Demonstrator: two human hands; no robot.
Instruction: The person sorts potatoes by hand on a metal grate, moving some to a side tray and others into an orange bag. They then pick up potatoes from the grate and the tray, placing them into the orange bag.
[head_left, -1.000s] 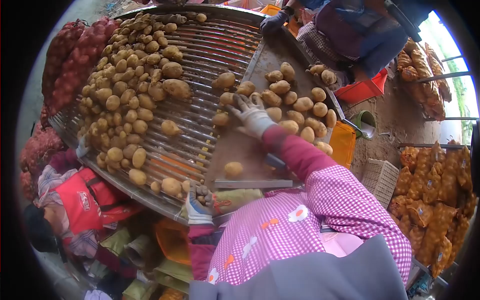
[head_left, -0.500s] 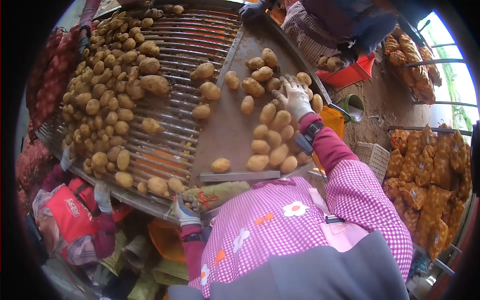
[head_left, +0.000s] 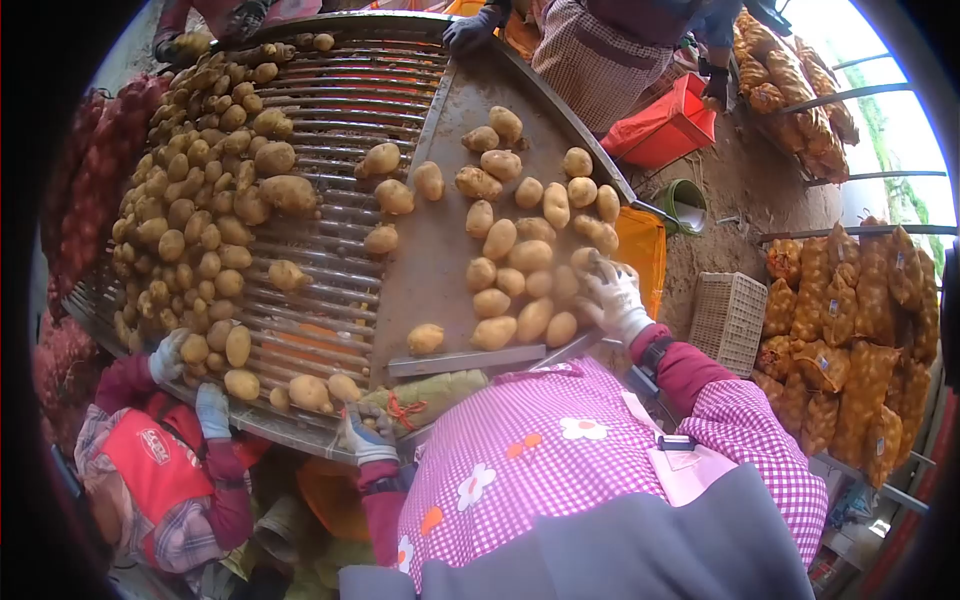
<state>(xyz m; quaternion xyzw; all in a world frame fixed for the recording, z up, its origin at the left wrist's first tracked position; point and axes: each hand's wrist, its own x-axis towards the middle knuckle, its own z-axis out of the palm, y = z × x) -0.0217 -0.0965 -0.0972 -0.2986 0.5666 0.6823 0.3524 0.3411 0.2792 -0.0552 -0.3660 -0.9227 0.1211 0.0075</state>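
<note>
Many potatoes (head_left: 533,255) lie on the bare metal tray (head_left: 405,300) in front of me. My right hand (head_left: 613,298) rests at the tray's right side with its fingers spread, touching the potatoes at the edge of the group. My left hand (head_left: 369,433), in a grey and white glove, is at the near edge of the slatted rack, beside a green rolled sack (head_left: 432,392) with a red tie. What its fingers hold, if anything, I cannot make out. A large heap of potatoes (head_left: 190,210) covers the left part of the slatted rack (head_left: 345,105).
A co-worker in a red vest (head_left: 150,450) has both hands at the rack's lower left. Other people stand at the far side. To the right are an orange crate (head_left: 640,255), a red bin (head_left: 665,120), a green bucket (head_left: 686,205), a white basket (head_left: 727,322) and filled net sacks (head_left: 850,340).
My right hand has moved nearer to me along the tray's right side. Several potatoes there have shifted. The co-worker's hand has reached the potatoes at lower left.
</note>
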